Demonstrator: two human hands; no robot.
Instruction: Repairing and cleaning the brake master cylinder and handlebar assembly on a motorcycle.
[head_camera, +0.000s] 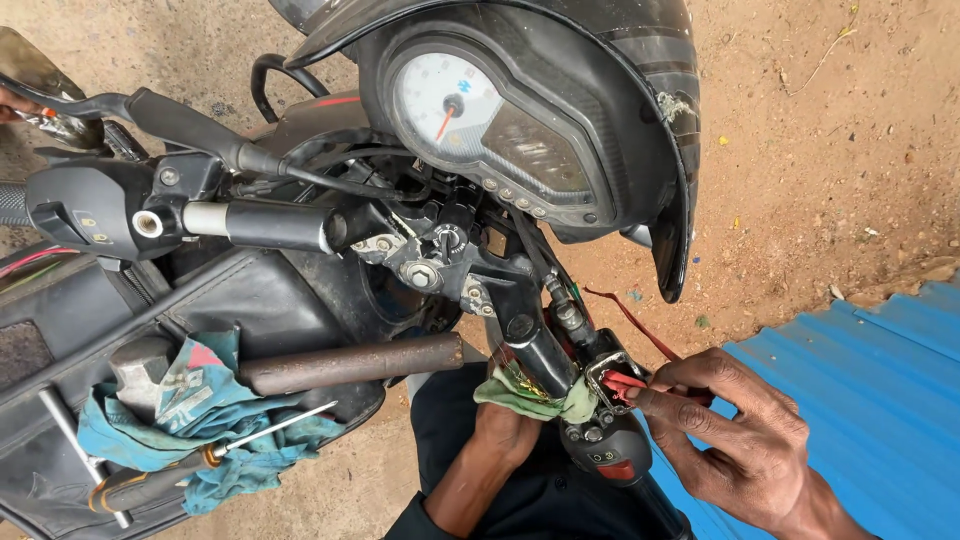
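Hammer (300, 368), screwdriver (200, 460) on rag (215, 420), left of hands.

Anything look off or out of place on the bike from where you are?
Yes: the switch housing on the handlebar is open, red wires exposed and pinched by the right hand. A hammer and screwdriver lie loose on a cloth across the tank.
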